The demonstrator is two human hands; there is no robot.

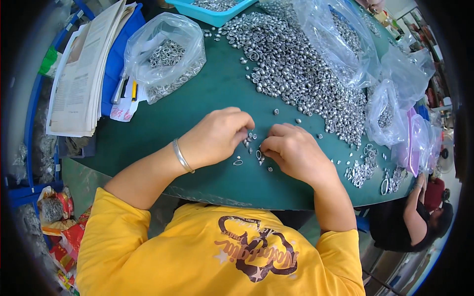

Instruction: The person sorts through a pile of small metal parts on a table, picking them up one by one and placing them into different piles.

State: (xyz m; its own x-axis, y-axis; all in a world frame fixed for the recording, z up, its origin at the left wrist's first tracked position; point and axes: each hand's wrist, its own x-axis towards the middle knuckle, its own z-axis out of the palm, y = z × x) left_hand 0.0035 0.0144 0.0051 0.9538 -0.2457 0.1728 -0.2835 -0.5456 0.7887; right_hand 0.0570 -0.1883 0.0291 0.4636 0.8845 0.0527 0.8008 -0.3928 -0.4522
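My left hand [219,137], with a metal bangle [182,156] at the wrist, is closed, thumb and fingers curled toward a few small silver metal pieces [250,139] on the green table. My right hand [298,154] is pinched closed just across from it, its fingertips beside a small oval metal ring [259,155]. What either hand holds is hidden or too small to make out. Another thin ring [238,162] lies below my left hand. Beyond my hands spreads a large pile of silver dome-shaped pieces [291,59].
A plastic bag of metal rings [165,52] stands far left, next to a blue bin [118,64] with papers [81,74]. A turquoise tray [215,17] sits at the back. More plastic bags [385,111] and ring clusters [363,167] lie right. Another person [407,222] sits at far right.
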